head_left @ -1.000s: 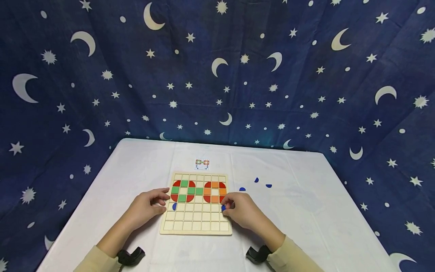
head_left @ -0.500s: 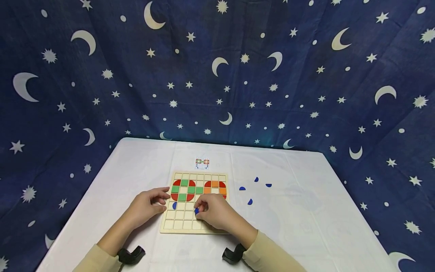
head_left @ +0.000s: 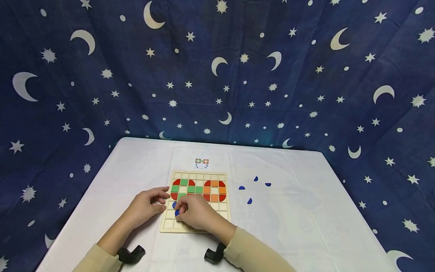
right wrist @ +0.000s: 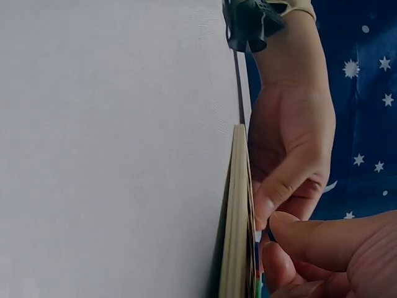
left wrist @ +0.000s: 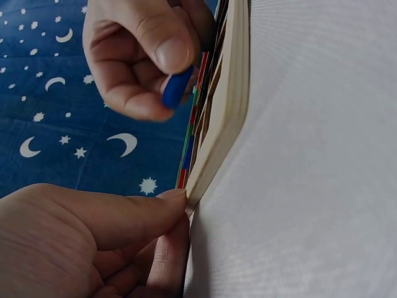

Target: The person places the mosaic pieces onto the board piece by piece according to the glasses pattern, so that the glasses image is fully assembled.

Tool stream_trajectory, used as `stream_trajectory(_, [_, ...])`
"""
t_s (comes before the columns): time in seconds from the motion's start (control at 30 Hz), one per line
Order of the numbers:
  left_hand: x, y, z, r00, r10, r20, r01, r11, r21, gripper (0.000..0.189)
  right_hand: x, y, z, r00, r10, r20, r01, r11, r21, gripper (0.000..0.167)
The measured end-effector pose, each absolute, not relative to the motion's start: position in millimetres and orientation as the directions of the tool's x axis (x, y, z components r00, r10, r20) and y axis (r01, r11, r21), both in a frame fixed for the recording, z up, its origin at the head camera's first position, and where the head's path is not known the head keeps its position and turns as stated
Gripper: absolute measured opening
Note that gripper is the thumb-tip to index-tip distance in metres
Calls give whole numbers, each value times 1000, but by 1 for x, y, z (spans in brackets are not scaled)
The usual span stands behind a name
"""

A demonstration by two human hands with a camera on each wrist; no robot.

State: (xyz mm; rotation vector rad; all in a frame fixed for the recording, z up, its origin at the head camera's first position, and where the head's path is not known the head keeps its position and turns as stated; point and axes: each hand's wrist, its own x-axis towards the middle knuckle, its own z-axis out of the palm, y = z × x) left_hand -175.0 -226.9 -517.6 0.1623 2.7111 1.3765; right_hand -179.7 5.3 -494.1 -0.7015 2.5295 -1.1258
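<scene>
A light wooden grid board (head_left: pixel 168 224) lies on the table, with red, green and orange tiles set in its far rows. My right hand (head_left: pixel 197 211) is over the board's left part and pinches a blue half-round tile (left wrist: pixel 178 87) between thumb and finger. Just beyond it, another blue tile (head_left: pixel 174 204) sits in the board near the left edge. My left hand (head_left: pixel 146 206) is at the board's left side, thumb and index spread apart, fingertips touching the edge. In the right wrist view the board (right wrist: pixel 234 205) shows edge-on and the pinched tile is hidden.
Several loose blue half-round tiles (head_left: pixel 242 187) lie on the white tablecloth (head_left: pixel 289 211) right of the board. Behind the board is a small pattern card (head_left: pixel 202 163). A dark blue curtain (head_left: pixel 217 75) with moons and stars hangs past the table's far edge.
My right hand has moved left across the board with the blue tile, from its right edge to near its left side. My left hand has stayed at the left edge.
</scene>
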Motion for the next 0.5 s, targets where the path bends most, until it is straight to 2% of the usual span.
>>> stream_trajectory(0.5, [-174,-227,-517,-989,144,-26,63,575,816,27,-183,-11,-500,-863,-506,13,-409,682,-606,18])
